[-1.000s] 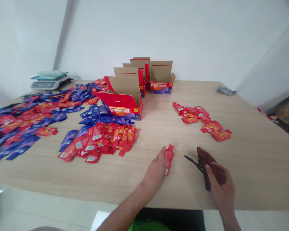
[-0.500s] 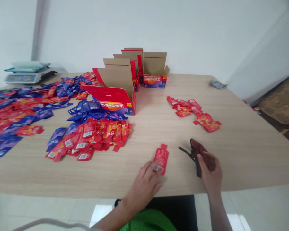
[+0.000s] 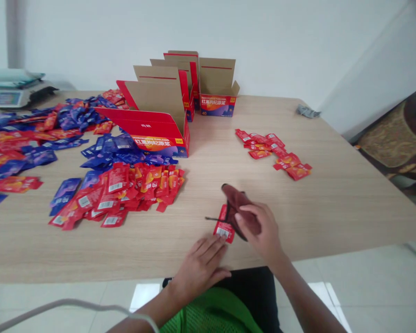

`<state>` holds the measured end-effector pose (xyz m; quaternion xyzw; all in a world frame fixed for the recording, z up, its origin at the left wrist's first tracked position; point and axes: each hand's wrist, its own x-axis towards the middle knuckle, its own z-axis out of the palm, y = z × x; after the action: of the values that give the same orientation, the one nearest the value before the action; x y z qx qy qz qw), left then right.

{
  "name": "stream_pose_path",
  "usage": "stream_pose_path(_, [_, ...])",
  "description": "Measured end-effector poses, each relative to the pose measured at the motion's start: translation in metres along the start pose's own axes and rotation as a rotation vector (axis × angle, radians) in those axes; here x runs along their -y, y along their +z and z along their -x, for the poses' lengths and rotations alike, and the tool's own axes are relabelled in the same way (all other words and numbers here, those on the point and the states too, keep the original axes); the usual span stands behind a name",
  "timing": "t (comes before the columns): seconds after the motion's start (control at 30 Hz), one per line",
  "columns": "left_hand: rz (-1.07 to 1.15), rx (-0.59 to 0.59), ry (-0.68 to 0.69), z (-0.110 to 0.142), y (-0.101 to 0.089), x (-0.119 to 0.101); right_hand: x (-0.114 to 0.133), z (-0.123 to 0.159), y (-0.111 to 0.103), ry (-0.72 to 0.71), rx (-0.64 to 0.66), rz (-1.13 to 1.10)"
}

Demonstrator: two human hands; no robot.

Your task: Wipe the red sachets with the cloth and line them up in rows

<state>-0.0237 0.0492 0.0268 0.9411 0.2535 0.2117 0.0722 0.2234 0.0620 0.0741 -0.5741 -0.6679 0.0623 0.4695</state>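
Note:
A red sachet with a barcode label lies flat near the table's front edge. The fingertips of my left hand rest on its near end, fingers stretched out, palm down. In my right hand is a dark brown cloth with black edging and a thin black strap. It is pinched between thumb and fingers, and its lower part covers some of the sachet. Whether cloth and sachet touch, I cannot tell.
Left of my hands lies a heap of red sachets with blue sachets behind. Open cartons stand further back. Several red sachets lie on the right. A scale and a grey crumpled scrap sit at the far side.
My right hand has moved left with the brown cloth, from beside the red sachet to over it. My left hand remains on the sachet. The view has shifted slightly.

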Motion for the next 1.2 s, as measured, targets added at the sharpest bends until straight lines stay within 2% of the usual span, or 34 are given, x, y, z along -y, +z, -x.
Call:
stream_pose_path(0.07, [-0.002, 0.019, -0.007, 0.003, 0.004, -0.001, 0.006, 0.006, 0.022, -0.166, 0.215, 0.054])
stream_pose_path(0.1, [-0.009, 0.037, -0.012, 0.004, 0.006, -0.001, 0.005, 0.009, 0.031, -0.225, 0.283, 0.084])
stream_pose_path(0.17, [-0.034, 0.078, -0.016, 0.006, 0.009, -0.001, -0.003, 0.012, 0.043, -0.29, 0.324, 0.138])
stream_pose_path(0.27, [-0.059, 0.129, -0.011, 0.009, 0.011, 0.001, -0.028, 0.002, 0.048, -0.282, 0.286, 0.209])
stream_pose_path(0.4, [-0.018, 0.155, -0.042, 0.009, 0.011, 0.002, -0.06, -0.037, 0.039, -0.245, 0.263, 0.325])
stream_pose_path(0.47, [0.003, 0.145, -0.056, 0.008, 0.011, 0.003, -0.065, -0.055, 0.031, -0.217, 0.199, 0.364])
stream_pose_path(0.53, [0.015, 0.123, -0.065, 0.008, 0.011, 0.003, -0.059, -0.064, 0.021, -0.162, 0.062, 0.339])
stream_pose_path(0.6, [0.026, 0.108, -0.068, 0.007, 0.01, 0.002, -0.042, -0.057, 0.014, -0.112, -0.054, 0.253])
stream_pose_path(0.63, [0.033, 0.107, -0.069, 0.007, 0.01, 0.002, -0.031, -0.049, 0.012, -0.105, -0.059, 0.203])
stream_pose_path(0.67, [0.041, 0.112, -0.072, 0.007, 0.01, 0.001, -0.02, -0.037, 0.012, -0.119, -0.018, 0.16])
stream_pose_path(0.73, [0.061, 0.129, -0.093, 0.007, 0.011, 0.0, -0.003, -0.011, 0.016, -0.196, 0.165, 0.108])
stream_pose_path(0.8, [0.077, 0.141, -0.133, 0.008, 0.013, -0.001, 0.005, 0.013, 0.024, -0.281, 0.322, 0.092])
stream_pose_path(0.83, [0.082, 0.146, -0.143, 0.008, 0.013, -0.001, 0.004, 0.02, 0.029, -0.308, 0.359, 0.092])
stream_pose_path(0.9, [0.084, 0.151, -0.123, 0.008, 0.013, -0.001, -0.007, 0.023, 0.037, -0.313, 0.347, 0.113])
stream_pose_path(0.97, [0.075, 0.15, -0.082, 0.008, 0.012, 0.0, -0.024, 0.012, 0.042, -0.288, 0.315, 0.159])
stream_pose_path(1.1, [0.065, 0.139, -0.086, 0.008, 0.01, 0.002, -0.059, -0.033, 0.043, -0.253, 0.301, 0.286])
stream_pose_path(1.2, [0.078, 0.136, -0.093, 0.007, 0.009, 0.003, -0.068, -0.061, 0.033, -0.219, 0.19, 0.358])
